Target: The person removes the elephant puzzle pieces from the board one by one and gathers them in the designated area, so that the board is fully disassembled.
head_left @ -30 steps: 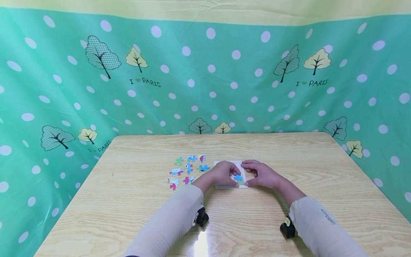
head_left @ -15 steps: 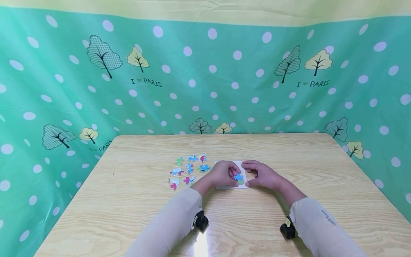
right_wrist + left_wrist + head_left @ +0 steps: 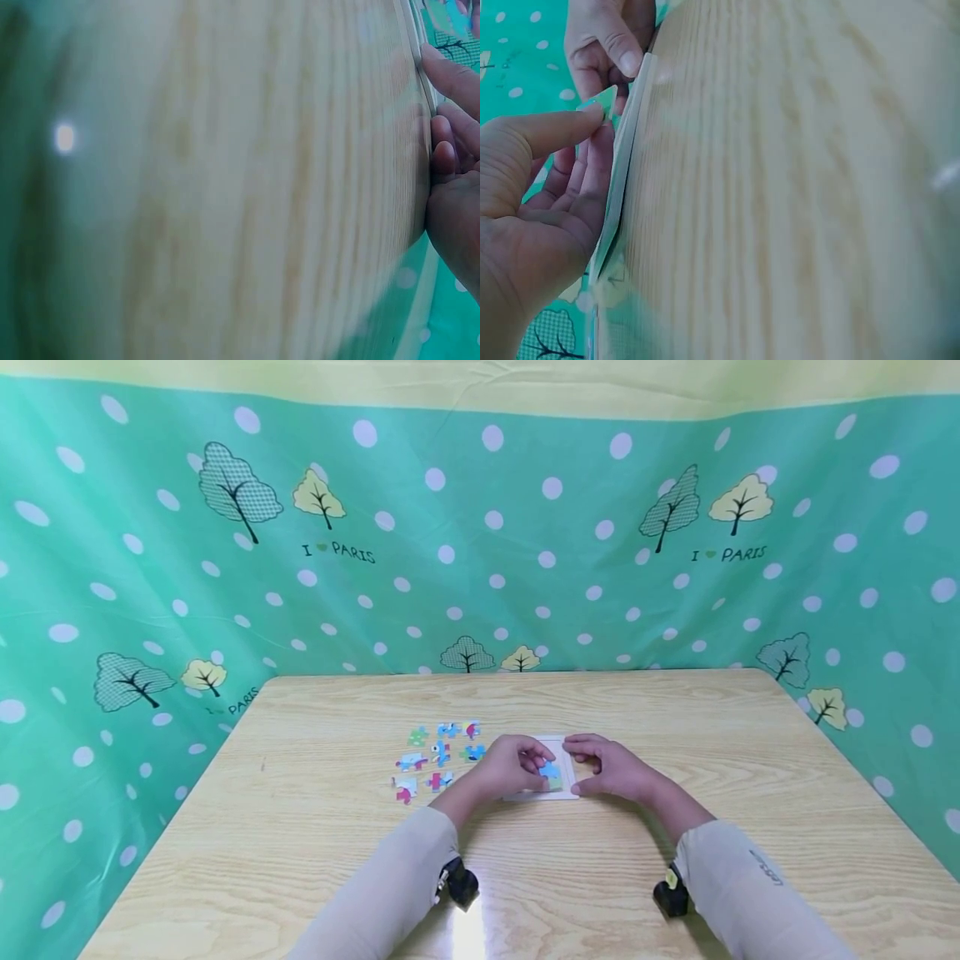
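Observation:
A white puzzle board (image 3: 567, 765) lies on the table, its left part hidden by my left hand (image 3: 507, 766). That hand pinches a blue and green jigsaw piece (image 3: 551, 772) between thumb and fingers over the board. In the left wrist view the jigsaw piece (image 3: 606, 102) is tilted, its green side showing at the thumb tip. My right hand (image 3: 617, 767) holds the board's right edge, thumb at the near corner and fingers at the far one. In the right wrist view, the right hand (image 3: 457, 142) touches the board's edge with some fingers curled.
Several loose jigsaw pieces (image 3: 441, 753) lie spread to the left of the board. The wooden table (image 3: 300, 827) reaches back to a green dotted cloth (image 3: 405, 535). A black wrist camera (image 3: 461, 885) hangs beneath the left forearm, another wrist camera (image 3: 671, 895) beneath the right.
My left hand has shifted slightly left with the jigsaw piece, which now shows farther from the board's right edge. The right hand has kept its place.

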`<state>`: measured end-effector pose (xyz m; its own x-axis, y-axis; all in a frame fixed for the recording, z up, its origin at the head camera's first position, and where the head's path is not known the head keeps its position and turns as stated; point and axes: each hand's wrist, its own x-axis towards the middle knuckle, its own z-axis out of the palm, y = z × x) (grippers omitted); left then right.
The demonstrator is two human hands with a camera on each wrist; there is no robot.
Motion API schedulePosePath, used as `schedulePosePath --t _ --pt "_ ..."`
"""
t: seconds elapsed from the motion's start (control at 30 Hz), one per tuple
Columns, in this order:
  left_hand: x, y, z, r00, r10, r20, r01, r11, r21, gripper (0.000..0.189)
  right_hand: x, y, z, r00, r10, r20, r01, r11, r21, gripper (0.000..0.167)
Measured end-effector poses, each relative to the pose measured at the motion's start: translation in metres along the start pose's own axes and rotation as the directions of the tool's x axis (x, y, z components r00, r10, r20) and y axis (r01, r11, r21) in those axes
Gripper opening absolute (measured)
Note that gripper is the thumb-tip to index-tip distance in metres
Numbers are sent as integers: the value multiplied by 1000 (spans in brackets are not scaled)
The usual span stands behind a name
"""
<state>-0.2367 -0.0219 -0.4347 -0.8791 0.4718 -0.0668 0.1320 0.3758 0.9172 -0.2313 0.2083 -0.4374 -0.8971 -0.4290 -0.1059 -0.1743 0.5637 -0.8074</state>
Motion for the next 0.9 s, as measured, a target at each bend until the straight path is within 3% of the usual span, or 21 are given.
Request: schedulePosePath --t 0.43,0.9 --pt "-19 -4 -16 1000 18 -23 -20 994 -104 29 2 -2 0 1000 12 4 -12 1000 -10 71" --pt "-34 -11 -33 999 -5 -40 0 992 -126 34 1 1 1 1000 5 -2 -5 1000 -11 71"
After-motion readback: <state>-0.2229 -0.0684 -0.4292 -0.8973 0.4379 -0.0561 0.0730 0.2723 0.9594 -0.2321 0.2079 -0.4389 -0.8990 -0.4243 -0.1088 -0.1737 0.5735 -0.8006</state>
